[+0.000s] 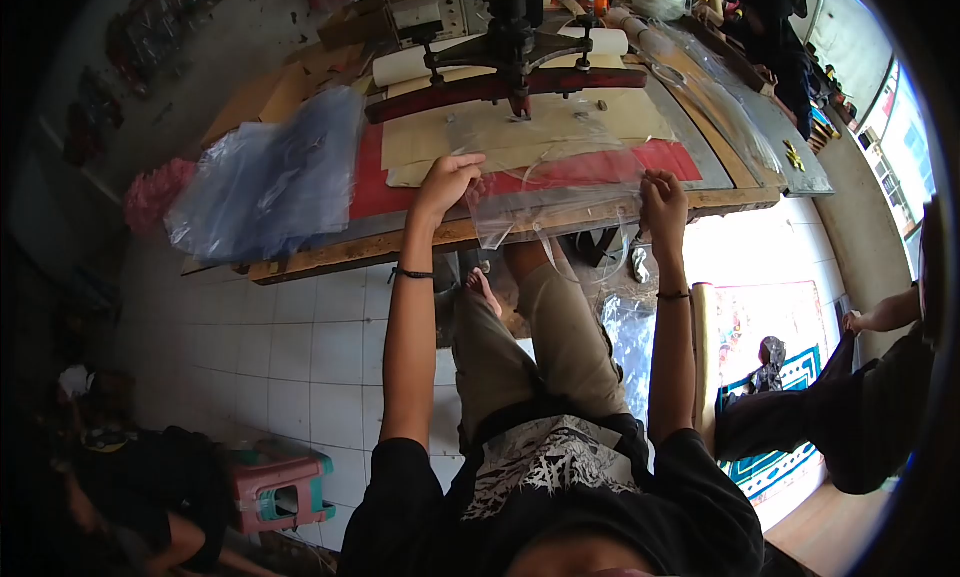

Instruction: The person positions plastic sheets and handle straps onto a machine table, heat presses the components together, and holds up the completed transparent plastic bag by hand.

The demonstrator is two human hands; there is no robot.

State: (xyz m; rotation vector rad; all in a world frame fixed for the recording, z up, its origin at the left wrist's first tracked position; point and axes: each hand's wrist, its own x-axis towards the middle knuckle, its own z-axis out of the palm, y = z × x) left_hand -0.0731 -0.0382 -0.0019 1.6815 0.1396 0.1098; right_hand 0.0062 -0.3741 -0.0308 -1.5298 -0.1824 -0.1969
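A clear plastic bag [540, 202] is stretched between my two hands over the front edge of the worktable. My left hand [452, 182] pinches its left side, and my right hand [663, 202] grips its right upper corner with closed fingers. A clear strap loop hangs below the bag. Behind it, a machine with a dark red curved bar [500, 89] stands over cream sheets [430, 137] and a red sheet [370, 177]. To the left of my left hand lies a pile of bluish clear plastic pieces [285, 177].
The wooden table edge [350, 252] runs before my legs. A pink stool [280, 487] stands lower left near a seated person. Another person sits at the right by a patterned mat [775, 317]; a third works at the back right. Pink plastic [158, 192] hangs at the left.
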